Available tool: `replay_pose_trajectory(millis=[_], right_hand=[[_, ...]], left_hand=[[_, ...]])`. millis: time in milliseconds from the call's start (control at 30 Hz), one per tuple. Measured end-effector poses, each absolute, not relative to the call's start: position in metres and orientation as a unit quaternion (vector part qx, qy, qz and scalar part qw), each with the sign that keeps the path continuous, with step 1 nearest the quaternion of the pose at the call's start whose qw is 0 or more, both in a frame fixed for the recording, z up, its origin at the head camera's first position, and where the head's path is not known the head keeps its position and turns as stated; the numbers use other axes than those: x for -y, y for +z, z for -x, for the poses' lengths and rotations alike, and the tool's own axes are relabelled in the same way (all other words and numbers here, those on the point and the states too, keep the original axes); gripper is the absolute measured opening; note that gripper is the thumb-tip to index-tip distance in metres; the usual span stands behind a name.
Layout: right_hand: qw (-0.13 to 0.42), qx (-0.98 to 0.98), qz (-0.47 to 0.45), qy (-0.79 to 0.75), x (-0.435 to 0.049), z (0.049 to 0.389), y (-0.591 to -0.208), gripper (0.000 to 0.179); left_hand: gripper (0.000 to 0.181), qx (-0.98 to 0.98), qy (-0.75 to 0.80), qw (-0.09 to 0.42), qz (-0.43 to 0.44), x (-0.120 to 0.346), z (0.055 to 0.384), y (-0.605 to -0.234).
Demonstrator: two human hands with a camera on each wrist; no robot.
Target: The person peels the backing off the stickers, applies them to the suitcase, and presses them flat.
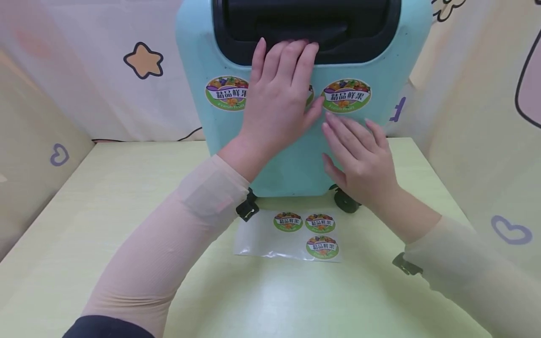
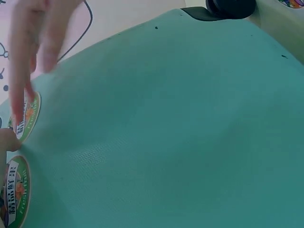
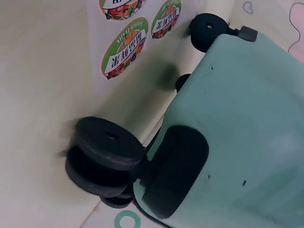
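A light-blue wheeled suitcase (image 1: pixel 291 173) stands upright with a black recessed panel (image 1: pixel 304 28) at its upper front. Below the panel, oval fruit stickers run in a row: one at left (image 1: pixel 226 94), a mostly covered middle one (image 1: pixel 310 95), and one at right (image 1: pixel 346 96). My left hand (image 1: pixel 279 98) lies over the middle sticker, fingers extended up to the panel's lower edge, thumb beside the right sticker. Just under the right sticker is my right hand (image 1: pixel 363 155), its fingers fairly straight and fingertips close to the sticker's lower edge. Neither hand grips anything visible.
On the table (image 1: pixel 127 211), in front of the suitcase, lies a sticker sheet (image 1: pixel 266 239) bearing 3 visible oval stickers. Black caster wheels (image 3: pixel 109 147) support the suitcase. Patterned curtains (image 1: pixel 101 94) surround the table at the back and sides.
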State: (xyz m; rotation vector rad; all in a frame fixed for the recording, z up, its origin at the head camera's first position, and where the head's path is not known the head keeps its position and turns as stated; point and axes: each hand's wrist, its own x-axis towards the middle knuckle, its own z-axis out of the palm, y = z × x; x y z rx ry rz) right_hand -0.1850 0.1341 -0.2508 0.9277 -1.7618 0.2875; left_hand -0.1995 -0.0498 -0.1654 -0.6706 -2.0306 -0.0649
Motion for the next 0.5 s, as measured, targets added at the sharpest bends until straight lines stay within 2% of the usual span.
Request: replay_pose_trajectory(millis=[233,500], right_hand=[[0.483,0.805,-0.345,-0.014,-0.126,0.2,-0.256,0.064],[0.471,0.808,-0.353,-0.018,-0.133,0.204,-0.257,0.064]], left_hand=[[0.05,0.823,-0.018,0.491,0.286,0.051,0.2,-0.161],[0.052,0.825,-0.015,0.482,0.295,0.052,0.201,-0.159]])
